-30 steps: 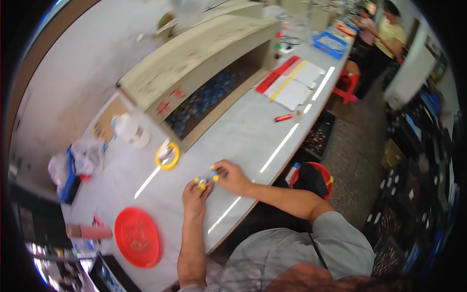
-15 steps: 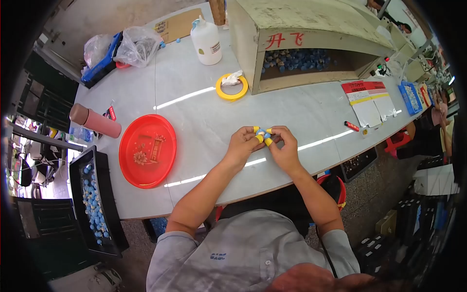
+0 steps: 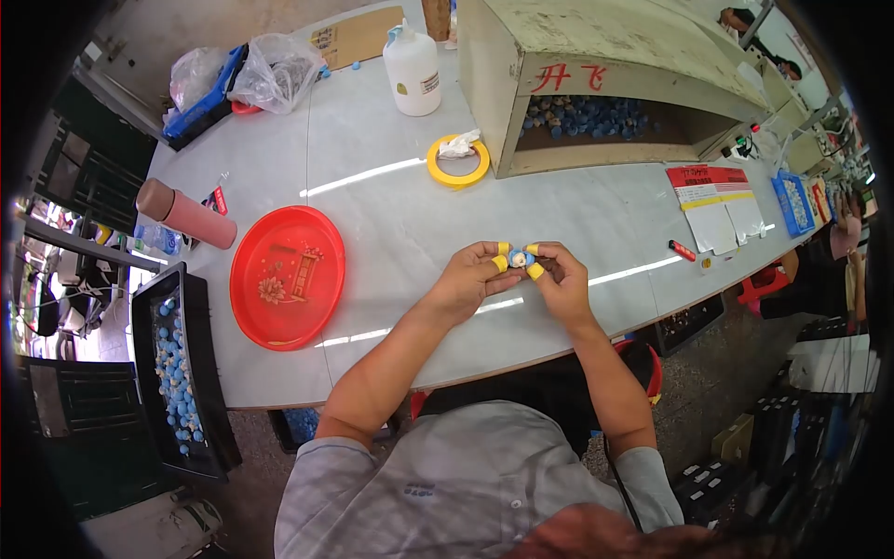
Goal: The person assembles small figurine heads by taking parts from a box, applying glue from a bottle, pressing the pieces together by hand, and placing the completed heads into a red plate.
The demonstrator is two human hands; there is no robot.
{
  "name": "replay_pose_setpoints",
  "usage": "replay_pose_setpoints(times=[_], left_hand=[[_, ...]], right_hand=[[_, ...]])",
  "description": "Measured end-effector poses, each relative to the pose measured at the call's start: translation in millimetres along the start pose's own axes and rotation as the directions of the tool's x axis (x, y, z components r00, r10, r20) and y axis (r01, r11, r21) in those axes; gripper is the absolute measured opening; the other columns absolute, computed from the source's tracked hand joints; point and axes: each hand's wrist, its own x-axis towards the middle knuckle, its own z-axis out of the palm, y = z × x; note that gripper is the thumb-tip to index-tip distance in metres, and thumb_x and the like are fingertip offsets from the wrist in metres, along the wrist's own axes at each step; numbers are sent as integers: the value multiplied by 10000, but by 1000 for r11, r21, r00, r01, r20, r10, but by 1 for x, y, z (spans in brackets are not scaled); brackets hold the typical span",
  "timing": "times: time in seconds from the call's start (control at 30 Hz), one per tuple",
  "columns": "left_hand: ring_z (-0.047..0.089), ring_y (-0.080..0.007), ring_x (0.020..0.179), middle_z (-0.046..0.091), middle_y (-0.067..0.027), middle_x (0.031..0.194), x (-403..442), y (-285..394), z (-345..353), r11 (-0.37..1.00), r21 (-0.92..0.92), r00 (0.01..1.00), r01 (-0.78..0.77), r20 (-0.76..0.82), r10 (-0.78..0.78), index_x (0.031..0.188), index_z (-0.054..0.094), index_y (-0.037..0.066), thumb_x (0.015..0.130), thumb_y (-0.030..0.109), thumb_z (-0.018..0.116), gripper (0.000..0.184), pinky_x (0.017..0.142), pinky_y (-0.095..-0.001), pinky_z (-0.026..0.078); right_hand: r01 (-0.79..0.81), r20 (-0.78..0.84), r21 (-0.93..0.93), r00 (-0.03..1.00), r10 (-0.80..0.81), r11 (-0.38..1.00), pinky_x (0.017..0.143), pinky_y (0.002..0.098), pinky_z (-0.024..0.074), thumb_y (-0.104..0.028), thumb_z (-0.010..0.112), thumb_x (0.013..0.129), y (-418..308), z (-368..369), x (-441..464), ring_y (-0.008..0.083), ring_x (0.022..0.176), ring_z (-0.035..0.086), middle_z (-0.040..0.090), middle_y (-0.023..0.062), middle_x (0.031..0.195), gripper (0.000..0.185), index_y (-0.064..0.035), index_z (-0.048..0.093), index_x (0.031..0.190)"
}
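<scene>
Between my two hands is a small blue and cream piece [image 3: 520, 259], roughly ball-shaped; its exact kind is too small to make out. My left hand [image 3: 468, 281] pinches it from the left, and my right hand [image 3: 562, 282] grips its right side. Yellow tape wraps the thumbs and fingertips of both hands. They are raised over the grey table [image 3: 400, 242], close to its front edge. To their left lies a round red tray [image 3: 321, 312] with a printed pattern.
A black bin [image 3: 223, 438] of blue pieces stands at the left edge, near a pink bottle [image 3: 200, 219]. Behind are yellow tape [image 3: 477, 172], a white bottle [image 3: 413, 79] and a metal cabinet [image 3: 605, 37] holding many blue pieces. At right lie a marker [image 3: 683, 251] and papers [image 3: 712, 200].
The view has shifted slightly. Both hands still hold the small piece, which is now turned so more of its cream face shows.
</scene>
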Motion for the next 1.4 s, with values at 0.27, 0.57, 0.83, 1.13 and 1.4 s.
replay_pose_setpoints(times=[0.27,0.57,0.83,1.13,1.4], left_hand=[[665,-238,1081,628,-129,1202,0,0,1,1000,5,1000,-1,15,1,1240,551,-15,985,60,592,269,953,-326,571],[660,-218,1092,628,-111,1185,-1,-2,5,996,80,999,-41,11,40,1209,561,-10,967,16,602,247,964,-331,574],[650,-207,1101,627,-105,1167,1,-3,3,995,85,998,-59,21,57,1176,565,-7,950,-16,608,231,990,-346,567],[653,-207,1089,633,-114,1155,2,-7,2,989,101,994,-111,30,109,1162,572,-16,942,-14,619,225,976,-343,570],[644,-213,1113,638,-116,1190,4,-11,0,984,103,989,-145,33,142,1137,592,-5,940,-5,633,201,1003,-364,550]], right_hand=[[49,60,-77,997,-44,996,891,313,524,72,650,893,1,-5,2,186,1010,637,615,114,1179,288,18,617,1174],[12,71,-372,997,16,928,773,287,491,36,686,816,-43,-1,13,158,931,656,711,79,1084,412,-18,617,1218],[38,169,-477,984,49,878,775,320,499,52,665,790,-56,-2,20,198,981,662,699,74,1100,469,-38,590,1244],[172,220,-592,974,-47,787,855,379,540,83,648,759,-71,4,21,285,938,676,666,158,1043,424,8,609,1174],[80,156,-564,988,10,822,827,373,541,99,638,750,-68,6,17,271,956,678,682,146,1053,455,-1,606,1193]])
